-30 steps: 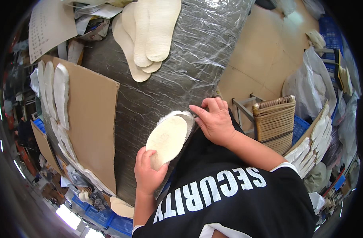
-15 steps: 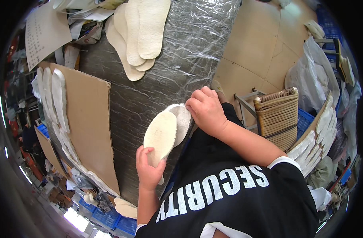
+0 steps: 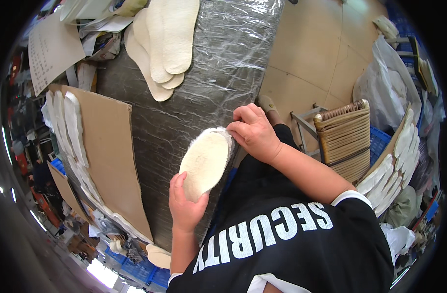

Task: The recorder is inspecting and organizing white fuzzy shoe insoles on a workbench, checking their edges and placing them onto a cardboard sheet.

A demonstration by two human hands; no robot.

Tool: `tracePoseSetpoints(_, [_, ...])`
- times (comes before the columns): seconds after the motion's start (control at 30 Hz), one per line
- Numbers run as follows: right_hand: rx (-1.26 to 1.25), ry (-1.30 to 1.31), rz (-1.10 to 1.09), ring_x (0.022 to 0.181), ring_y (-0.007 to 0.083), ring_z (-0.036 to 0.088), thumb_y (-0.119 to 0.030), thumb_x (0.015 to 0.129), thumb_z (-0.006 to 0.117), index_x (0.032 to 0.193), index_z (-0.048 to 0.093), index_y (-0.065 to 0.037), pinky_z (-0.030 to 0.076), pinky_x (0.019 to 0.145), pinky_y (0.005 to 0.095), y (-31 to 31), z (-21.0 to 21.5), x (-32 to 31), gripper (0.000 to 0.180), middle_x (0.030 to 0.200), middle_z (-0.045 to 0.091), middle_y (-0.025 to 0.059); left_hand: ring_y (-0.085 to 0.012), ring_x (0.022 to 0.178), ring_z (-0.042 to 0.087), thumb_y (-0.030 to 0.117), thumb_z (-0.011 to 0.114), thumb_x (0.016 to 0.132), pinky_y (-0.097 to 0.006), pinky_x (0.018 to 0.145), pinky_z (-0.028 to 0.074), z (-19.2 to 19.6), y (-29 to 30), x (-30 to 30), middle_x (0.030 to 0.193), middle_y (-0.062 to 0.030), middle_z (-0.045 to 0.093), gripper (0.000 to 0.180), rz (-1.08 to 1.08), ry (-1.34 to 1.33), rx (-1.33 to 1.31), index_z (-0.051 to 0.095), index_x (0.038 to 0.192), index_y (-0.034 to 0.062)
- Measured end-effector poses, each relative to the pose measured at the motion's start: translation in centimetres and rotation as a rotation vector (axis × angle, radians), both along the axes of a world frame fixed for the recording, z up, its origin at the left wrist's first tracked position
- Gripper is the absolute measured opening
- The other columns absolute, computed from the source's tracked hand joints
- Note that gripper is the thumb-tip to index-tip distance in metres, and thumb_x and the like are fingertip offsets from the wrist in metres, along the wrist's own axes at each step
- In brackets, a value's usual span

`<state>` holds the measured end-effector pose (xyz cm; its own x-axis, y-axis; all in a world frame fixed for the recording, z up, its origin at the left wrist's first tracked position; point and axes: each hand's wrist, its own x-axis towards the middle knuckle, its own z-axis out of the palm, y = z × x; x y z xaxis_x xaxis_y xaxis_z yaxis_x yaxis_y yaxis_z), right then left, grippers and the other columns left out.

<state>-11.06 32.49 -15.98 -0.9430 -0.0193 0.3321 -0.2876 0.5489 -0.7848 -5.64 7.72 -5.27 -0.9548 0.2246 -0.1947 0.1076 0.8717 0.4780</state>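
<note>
The insole [image 3: 205, 163] is a flat, cream-white piece cut to a foot outline, with a matt, slightly fibrous face. A thin fuzzy white edge shows along its upper end and right side, so it may be more than one layer; this cannot be confirmed. It lies tilted, long axis running from lower left to upper right, face toward the camera. It sits at the near edge of the grey, film-wrapped table [image 3: 223, 63]. The left hand [image 3: 184, 207] grips its lower end. The right hand [image 3: 254, 132] presses on its upper right end, fingers curled over the edge.
</note>
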Motion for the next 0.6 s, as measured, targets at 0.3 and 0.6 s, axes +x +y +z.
tracePoseSetpoints(0.3, [-0.004,0.033,0.002,0.089,0.0218,0.052,-0.012,0.071,0.074,0.078,0.066,-0.010,0.043,0.077,0.0353,0.27,-0.20,0.09,0.010,0.091,0.054,0.0022,-0.0427,0.113,0.056,0.012,0.082,0.063,-0.046,0.097,0.046,-0.13,0.04,-0.03,0.124,-0.0253,0.054,0.077,-0.068,0.011,-0.045,0.049,0.131,0.0014])
tracePoseSetpoints(0.6, [-0.019,0.029,0.024,0.088,0.0230,0.054,-0.008,0.069,0.078,0.084,0.068,-0.009,0.044,0.078,0.0366,0.27,-0.20,0.13,0.018,0.094,0.054,0.0039,-0.0436,0.113,0.055,0.011,0.080,0.063,-0.047,0.098,0.045,0.04,0.09,-0.39,0.124,-0.0260,0.054,0.076,-0.091,0.010,-0.062,0.048,0.132,0.0016])
